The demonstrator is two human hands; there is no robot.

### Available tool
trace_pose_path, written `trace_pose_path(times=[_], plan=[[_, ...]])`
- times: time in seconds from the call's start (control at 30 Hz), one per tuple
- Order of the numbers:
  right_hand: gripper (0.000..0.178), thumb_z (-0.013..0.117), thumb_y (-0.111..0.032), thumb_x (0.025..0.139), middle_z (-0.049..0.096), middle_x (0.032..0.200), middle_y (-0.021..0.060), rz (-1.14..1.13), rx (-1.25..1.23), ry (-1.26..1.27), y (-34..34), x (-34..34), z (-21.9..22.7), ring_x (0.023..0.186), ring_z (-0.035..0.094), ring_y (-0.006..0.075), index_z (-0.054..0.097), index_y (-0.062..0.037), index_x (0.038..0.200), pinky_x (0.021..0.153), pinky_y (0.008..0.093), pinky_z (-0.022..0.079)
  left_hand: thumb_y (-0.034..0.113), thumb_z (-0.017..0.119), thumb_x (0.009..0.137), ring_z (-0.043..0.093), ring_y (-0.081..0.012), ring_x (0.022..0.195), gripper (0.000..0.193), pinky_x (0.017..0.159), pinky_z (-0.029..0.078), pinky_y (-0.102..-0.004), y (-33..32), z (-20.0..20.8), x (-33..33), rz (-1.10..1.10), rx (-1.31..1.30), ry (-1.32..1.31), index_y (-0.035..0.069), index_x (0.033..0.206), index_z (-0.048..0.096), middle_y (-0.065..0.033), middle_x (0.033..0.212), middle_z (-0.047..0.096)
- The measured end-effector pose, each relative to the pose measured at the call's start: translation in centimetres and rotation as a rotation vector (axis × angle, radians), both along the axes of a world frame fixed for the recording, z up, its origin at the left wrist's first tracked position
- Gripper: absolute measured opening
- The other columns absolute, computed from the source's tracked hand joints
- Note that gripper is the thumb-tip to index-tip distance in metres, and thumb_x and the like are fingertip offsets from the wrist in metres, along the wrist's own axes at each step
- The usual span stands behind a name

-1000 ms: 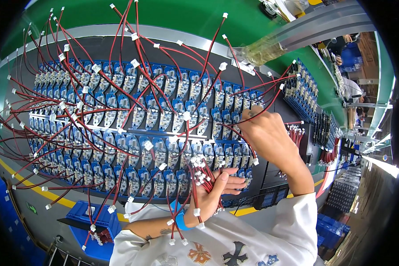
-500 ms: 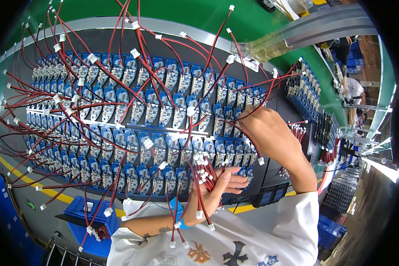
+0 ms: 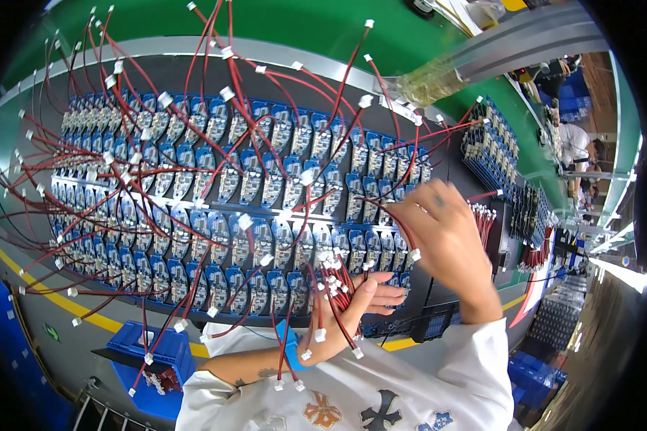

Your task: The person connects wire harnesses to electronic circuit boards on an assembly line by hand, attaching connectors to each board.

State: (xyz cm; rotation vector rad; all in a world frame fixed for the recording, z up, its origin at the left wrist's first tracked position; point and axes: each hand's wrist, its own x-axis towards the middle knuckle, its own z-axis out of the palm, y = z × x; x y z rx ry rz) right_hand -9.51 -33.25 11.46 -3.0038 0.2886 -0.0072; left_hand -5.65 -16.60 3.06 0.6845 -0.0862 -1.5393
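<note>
Over the boards [image 3: 292, 192], left hand [image 3: 346, 314] is clasping wires [image 3: 346, 289]; right hand [image 3: 442, 228] is hovering, curled, grip too blurred to tell.

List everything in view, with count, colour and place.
Circuit boards: many, blue, rows at centre
Leads: many, red and black, over boards
Lead bundle: one, red with white connectors, lower centre
Stacked boards: two groups, blue and darker, right
Bins: several, blue, lower left and right
Bench: one, green, top
Post: one, grey, upper right
Co-worker: at least one, white top, far right
Shirt: one, white, bottom
Wristband: one, blue, left wrist
Left hand: one, holding the bundle
Right hand: one, blurred, right of centre
</note>
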Motion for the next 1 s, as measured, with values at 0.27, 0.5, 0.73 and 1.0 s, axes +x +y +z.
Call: trace_pose_path(times=[0.27,0.5,0.73,1.0], plan=[[0.008,0.065,0.002,0.073,0.063,0.086,0.014,-0.531,1.285,-0.295,4.7,-4.2,-3.4,0.081,0.06,0.0206,0.061,0.0031,0.08,0.075,0.031,0.046,0.016,0.031,0.095,0.058,-0.0274,0.096,0.031,0.084,0.049,-0.0375,0.2,0.3,-0.4,-0.093,0.052,-0.112,-0.008,0.11,0.045,-0.0189,0.105,0.055],[0.005,0.052,-0.004,0.085,0.061,0.069,0.012,-0.769,1.344,-0.783,3.7,-6.0,-2.2,0.063,0.06,0.0173,0.05,-0.0004,0.088,0.061,0.0301,0.05,0.021,0.029,0.096,0.051,-0.0276,0.108,0.039,0.094,0.04,-0.036,-0.1,0.6,-0.4,0.115,-0.033,0.008,-0.007,0.121,0.038,-0.0224,0.115,0.051],[0.01,0.062,-0.003,0.073,0.057,0.069,0.0137,-0.435,0.239,-0.156,-1.2,-4.7,-3.1,0.058,0.056,0.0317,0.059,-0.0005,0.082,0.05,0.0343,0.044,0.021,0.028,0.096,0.053,-0.0296,0.105,0.039,0.09,0.045,-0.0364,-0.1,0.4,-0.2,-0.008,-0.042,0.009,-0.009,0.119,0.038,-0.0235,0.11,0.053],[0.005,0.056,-0.003,0.074,0.055,0.068,0.0118,-0.124,-0.077,0.141,-2.7,-3.5,-2.7,0.058,0.055,0.029,0.057,-0.0005,0.078,0.051,0.0372,0.043,0.02,0.03,0.096,0.057,-0.0282,0.099,0.037,0.085,0.048,-0.0354,0.2,0.4,-0.4,0.038,-0.016,0.011,-0.009,0.114,0.042,-0.0225,0.103,0.057]])
